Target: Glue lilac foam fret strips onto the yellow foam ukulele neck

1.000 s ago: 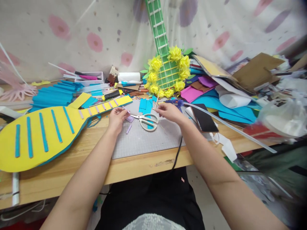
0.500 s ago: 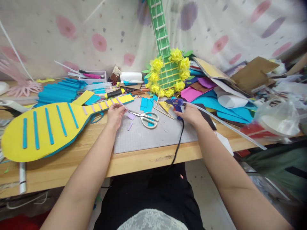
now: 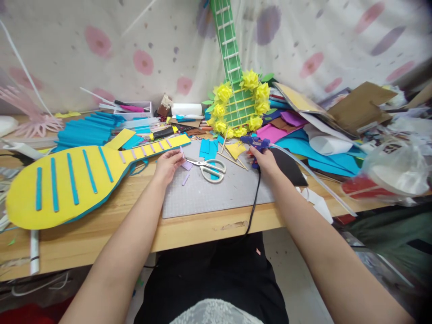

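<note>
My left hand (image 3: 168, 164) pinches a thin purple foam strip (image 3: 182, 153) by its end, probably floppy and featherlight; right hand (image 3: 265, 161) is wrapped round the blue plastic glue gun (image 3: 255, 143).

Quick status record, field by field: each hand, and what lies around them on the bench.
left hand: pinches purple strip
right hand: grips blue glue gun
between hands: scissors on grey cutting mat
left of mat: yellow guitar cutout with blue strips
behind: green guitar ringed with yellow flowers
</note>
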Motion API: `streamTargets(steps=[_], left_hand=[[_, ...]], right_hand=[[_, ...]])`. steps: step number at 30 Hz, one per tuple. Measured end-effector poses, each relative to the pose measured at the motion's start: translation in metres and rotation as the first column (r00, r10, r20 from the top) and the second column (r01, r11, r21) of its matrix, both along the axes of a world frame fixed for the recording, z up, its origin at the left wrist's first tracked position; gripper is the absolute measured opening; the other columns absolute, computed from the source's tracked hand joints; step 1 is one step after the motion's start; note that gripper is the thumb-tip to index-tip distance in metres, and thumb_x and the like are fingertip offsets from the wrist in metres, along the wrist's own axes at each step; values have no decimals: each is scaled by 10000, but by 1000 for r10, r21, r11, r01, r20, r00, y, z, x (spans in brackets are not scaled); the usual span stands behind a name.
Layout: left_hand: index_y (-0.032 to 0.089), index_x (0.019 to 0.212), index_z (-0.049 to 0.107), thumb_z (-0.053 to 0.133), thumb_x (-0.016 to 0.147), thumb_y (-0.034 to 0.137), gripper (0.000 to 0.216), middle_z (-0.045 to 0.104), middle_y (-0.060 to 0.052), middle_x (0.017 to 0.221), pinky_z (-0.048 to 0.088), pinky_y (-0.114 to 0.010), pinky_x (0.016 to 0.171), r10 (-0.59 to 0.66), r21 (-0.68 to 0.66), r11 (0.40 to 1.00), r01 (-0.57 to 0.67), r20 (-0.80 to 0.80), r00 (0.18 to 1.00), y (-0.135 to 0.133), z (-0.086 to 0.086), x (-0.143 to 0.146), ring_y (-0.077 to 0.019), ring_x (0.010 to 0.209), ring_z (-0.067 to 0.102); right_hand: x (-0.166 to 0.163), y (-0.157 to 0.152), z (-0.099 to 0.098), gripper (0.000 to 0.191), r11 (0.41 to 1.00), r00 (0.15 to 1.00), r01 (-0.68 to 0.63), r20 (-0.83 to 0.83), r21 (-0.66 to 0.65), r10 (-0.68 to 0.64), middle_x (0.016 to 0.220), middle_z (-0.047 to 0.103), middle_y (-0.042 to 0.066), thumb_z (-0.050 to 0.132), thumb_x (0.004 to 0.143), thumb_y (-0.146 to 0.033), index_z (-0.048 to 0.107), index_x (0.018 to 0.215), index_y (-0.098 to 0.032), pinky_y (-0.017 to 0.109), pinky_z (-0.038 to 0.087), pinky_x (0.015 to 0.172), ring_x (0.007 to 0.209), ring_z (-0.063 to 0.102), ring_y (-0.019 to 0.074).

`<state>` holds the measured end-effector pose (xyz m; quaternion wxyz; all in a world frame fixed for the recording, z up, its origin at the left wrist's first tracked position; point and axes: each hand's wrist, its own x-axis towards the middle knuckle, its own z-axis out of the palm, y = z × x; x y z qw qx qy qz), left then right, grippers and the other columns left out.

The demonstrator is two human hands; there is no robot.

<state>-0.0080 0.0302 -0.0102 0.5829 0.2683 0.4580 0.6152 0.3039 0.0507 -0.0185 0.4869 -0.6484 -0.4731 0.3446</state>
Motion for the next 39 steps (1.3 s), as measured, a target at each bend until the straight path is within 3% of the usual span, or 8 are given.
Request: streamTargets(steps=[3, 5, 8, 10, 13, 21, 39], left_hand=[[98, 718, 592, 675, 601, 52, 150, 636, -39, 686, 513, -237, 646, -37, -14, 999, 37, 4, 999, -2, 2, 2, -92, 609, 609], [95, 732, 594, 680, 610, 61, 153, 639, -47, 682, 516, -239, 638, -74, -27, 997, 74, 8, 997, -5, 3, 3, -98, 608, 614], [97, 742, 599, 685, 629, 89, 143, 635, -43, 660, 521, -246, 608, -137, -43, 989, 138, 17, 990, -7, 5, 4, -102, 583, 609], [102, 742, 599, 682, 639, 101, 132, 634, -40, 661, 525, -248, 593, -179, -48, 982, 180, 28, 983, -7, 5, 3, -104, 581, 608], [112, 739, 597, 670, 650, 102, 115, 633, -33, 667, 530, -246, 586, -210, -61, 975, 212, 45, 977, -6, 5, 1, -104, 588, 610], [113, 725, 603, 618, 689, 93, 44, 642, -46, 699, 529, -226, 580, -209, -79, 974, 213, 63, 976, -5, 6, 0, -104, 601, 611], [96, 774, 587, 587, 711, 61, 73, 674, -66, 768, 547, -228, 587, -235, -93, 966, 243, 92, 968, -9, 14, 1, -112, 642, 630]], right_hand=[[2, -2, 17, 320, 999, 999, -45, 11, -14, 45, 844, 651, 89, 591, 742, -439, 566, 868, -146, 202, 402, 427, 531, 529, 90], [-1, -5, 30, 349, 987, 985, -157, 66, -26, 158, 769, 643, 80, 582, 743, -486, 578, 787, -140, 200, 370, 403, 461, 463, 64], [-17, -12, 48, 411, 924, 910, -376, 161, -69, 382, 571, 571, 33, 570, 735, -542, 593, 693, -134, 204, 334, 389, 416, 414, 59], [-33, -17, 58, 431, 878, 852, -464, 213, -116, 478, 452, 473, -11, 567, 727, -560, 605, 668, -135, 206, 296, 376, 388, 382, 60], [-59, -22, 69, 420, 823, 793, -553, 219, -130, 568, 431, 439, -29, 572, 723, -561, 604, 662, -146, 205, 282, 377, 384, 369, 57], [-90, -22, 72, 434, 787, 742, -593, 265, -169, 616, 393, 412, -27, 560, 725, -580, 562, 584, -170, 225, 282, 377, 371, 370, 67], [-96, -23, 76, 411, 781, 723, -584, 296, -222, 624, 447, 442, -21, 564, 735, -555, 518, 601, -168, 218, 294, 380, 397, 374, 61]])
